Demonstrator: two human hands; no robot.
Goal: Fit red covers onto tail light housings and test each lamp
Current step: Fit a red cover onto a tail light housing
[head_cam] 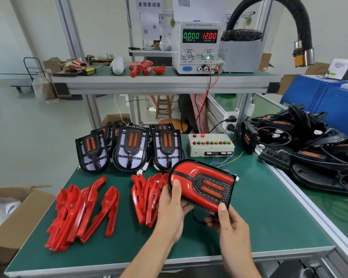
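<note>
Far left of the hands, a loose heap of red covers (82, 211) lies on the mat, not yet fitted. A second stack of covers (147, 199) stands just beside the left hand (172, 209), touching its back. Beyond that hand, three bare housings (129, 149) lean in a row with no red on them, so most of the batch looks still to do.

The left hand grips the rounded end of one lamp (203, 187), thumb on its red face, fingers curled beneath. This lamp has its cover on, seated all round as far as I can tell. The right hand (229, 225) pinches the lamp's near edge, thumb on top, fingers under it by a black lead.

Beyond the lamp sits the test box (210, 145), and above it the supply (199, 47) reads zero current. The lamp is dark, so I judge its test still to come. Right of the hands, a tangle of black lamps (301, 145) lies well apart; whether finished, I cannot tell.
</note>
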